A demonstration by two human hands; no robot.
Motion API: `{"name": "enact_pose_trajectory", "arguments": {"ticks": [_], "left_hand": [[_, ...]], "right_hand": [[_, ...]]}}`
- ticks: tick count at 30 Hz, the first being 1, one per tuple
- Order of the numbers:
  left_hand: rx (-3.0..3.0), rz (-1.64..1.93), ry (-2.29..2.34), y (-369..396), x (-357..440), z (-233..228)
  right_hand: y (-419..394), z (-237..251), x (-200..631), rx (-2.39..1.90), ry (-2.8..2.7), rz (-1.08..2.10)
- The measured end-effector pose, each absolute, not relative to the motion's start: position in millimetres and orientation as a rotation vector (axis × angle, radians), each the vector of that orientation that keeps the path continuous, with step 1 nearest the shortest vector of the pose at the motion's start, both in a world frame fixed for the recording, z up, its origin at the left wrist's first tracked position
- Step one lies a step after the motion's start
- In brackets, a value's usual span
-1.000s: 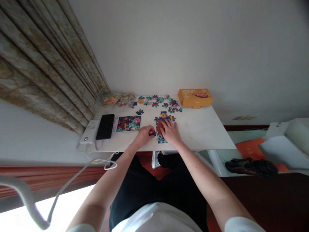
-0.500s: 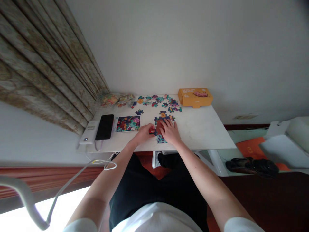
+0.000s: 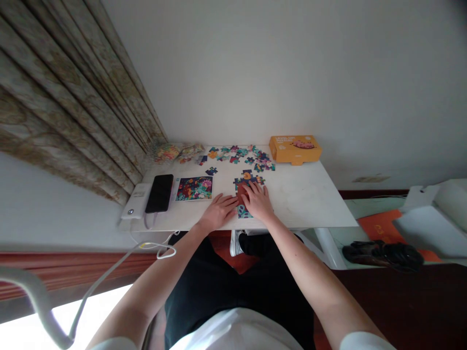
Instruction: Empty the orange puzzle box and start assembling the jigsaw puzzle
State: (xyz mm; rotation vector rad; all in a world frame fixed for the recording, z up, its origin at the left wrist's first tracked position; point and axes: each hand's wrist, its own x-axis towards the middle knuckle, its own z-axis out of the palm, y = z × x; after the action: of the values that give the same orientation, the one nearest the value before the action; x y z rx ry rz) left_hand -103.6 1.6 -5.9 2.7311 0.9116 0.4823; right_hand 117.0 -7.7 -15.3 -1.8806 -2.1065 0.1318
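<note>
A partly joined jigsaw puzzle (image 3: 241, 193) lies near the front edge of the table, with dark blue, red and teal parts showing. My right hand (image 3: 257, 198) rests on its right side, fingers spread and pointing away from me. On its left side lies my left hand (image 3: 219, 212), flat with fingers stretched toward the joined pieces, covering what is beneath. Left of that hand is a printed picture card (image 3: 194, 188). Loose puzzle pieces (image 3: 233, 153) are scattered along the back, and a single dark piece (image 3: 211, 171) sits apart from them.
An orange puzzle box (image 3: 295, 148) stands at the back right. At the left are a black phone (image 3: 159, 193), a white power bank (image 3: 137, 200) with a cable, and clear plastic bags (image 3: 167, 152). A curtain (image 3: 73, 92) hangs beside the table (image 3: 302, 204).
My left hand has gone from pinching a red-and-blue puzzle piece at the puzzle's left edge to lying flat over that spot. The right hand stays in place.
</note>
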Motion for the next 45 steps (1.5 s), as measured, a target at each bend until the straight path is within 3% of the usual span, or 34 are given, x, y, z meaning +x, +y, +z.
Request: {"name": "enact_pose_trajectory", "arguments": {"ticks": [9,15,28,37,45], "left_hand": [[2.716,0.510,0.898,-1.1,-104.5,-10.6],[2.634,0.694,1.187,-7.0,-105.1,-5.9],[2.653,0.617,1.158,-8.6,-105.3,-2.3],[2.473,0.715,1.185,-1.2,-106.4,-6.7],[2.293,0.487,1.326,26.6,-100.7,2.6]], "right_hand": [[-9.6,-12.8,110.1,-1.926,-2.078,0.154],[-9.1,-13.8,105.3,-1.960,-2.045,0.175],[-7.7,-17.7,107.0,-1.921,-2.051,0.146],[1.1,-19.1,157.5,-1.757,-1.961,0.250],[-4.6,-18.0,163.4,-1.716,-2.035,0.186]]}}
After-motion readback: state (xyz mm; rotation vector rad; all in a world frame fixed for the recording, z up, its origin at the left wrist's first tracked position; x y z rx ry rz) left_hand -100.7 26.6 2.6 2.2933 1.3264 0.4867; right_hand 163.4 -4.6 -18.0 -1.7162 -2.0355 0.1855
